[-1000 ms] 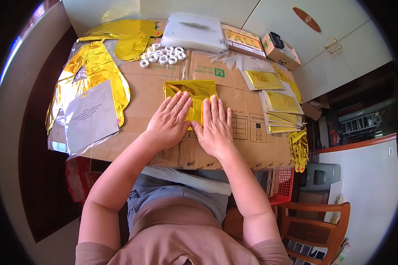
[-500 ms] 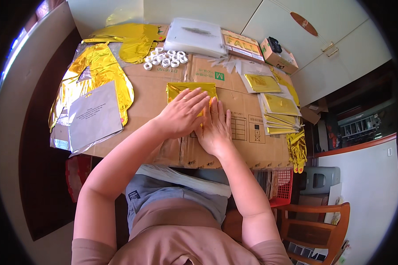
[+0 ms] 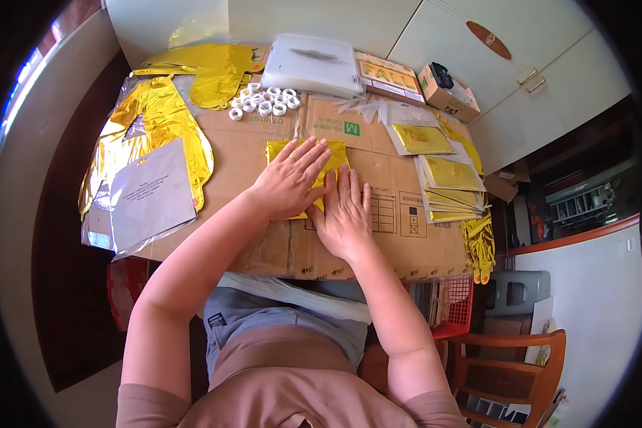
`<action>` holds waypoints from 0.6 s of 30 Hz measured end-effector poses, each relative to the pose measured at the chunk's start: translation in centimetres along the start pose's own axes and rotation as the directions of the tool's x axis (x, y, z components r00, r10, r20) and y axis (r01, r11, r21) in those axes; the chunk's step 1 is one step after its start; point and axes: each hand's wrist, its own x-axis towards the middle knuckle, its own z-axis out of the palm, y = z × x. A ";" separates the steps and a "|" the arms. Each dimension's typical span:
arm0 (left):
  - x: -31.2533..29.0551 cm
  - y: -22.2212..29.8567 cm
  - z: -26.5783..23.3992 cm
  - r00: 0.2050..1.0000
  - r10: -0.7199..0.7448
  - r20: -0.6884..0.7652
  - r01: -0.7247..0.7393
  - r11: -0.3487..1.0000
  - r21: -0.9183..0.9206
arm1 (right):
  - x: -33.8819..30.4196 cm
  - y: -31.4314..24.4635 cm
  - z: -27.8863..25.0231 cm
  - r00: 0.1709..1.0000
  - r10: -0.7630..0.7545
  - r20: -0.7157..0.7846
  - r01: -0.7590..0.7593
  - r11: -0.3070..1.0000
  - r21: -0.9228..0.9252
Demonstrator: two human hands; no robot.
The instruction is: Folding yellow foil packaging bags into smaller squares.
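A folded rectangle of gold foil [image 3: 337, 152] lies on the cardboard tabletop in front of me. My left hand [image 3: 289, 180] rests flat across its left and middle part, fingers stretched out and pointing away to the right. Flat as well, my right hand [image 3: 344, 217] presses on the foil's right side and the cardboard beside it, with its fingers extended away from me. The two thumbs come close together over the foil. Neither hand grasps anything. The hands hide much of the foil's near half.
At the left lie unfolded gold foil balloons [image 3: 170, 107] and a printed grey sheet [image 3: 153, 189]. Behind are several small white rolls [image 3: 265, 108], a stack of clear plastic sleeves [image 3: 307, 64] and boxes [image 3: 389, 77]. Packed gold foils [image 3: 453, 173] overlap at the right. A wooden chair [image 3: 546, 381] stands lower right.
My left hand has shifted slightly left, apart from the right fingers it partly overlapped. My right hand has slid a little toward me, and more of the gold foil shows between them.
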 end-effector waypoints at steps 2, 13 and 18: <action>-0.7 0.3 -0.6 0.999 -0.004 -0.032 0.004 1.000 -0.021 | -0.1 0.0 -0.1 1.000 0.006 0.003 -0.006 1.000 0.011; -2.6 -0.9 0.4 0.992 -0.119 0.036 0.119 0.993 0.002 | 0.0 0.5 0.0 0.999 -0.034 -0.007 0.034 0.999 0.018; -2.6 -0.8 0.6 0.992 -0.117 0.037 0.116 0.992 0.040 | 0.3 0.8 -1.2 0.999 -0.005 -0.037 0.011 0.985 0.172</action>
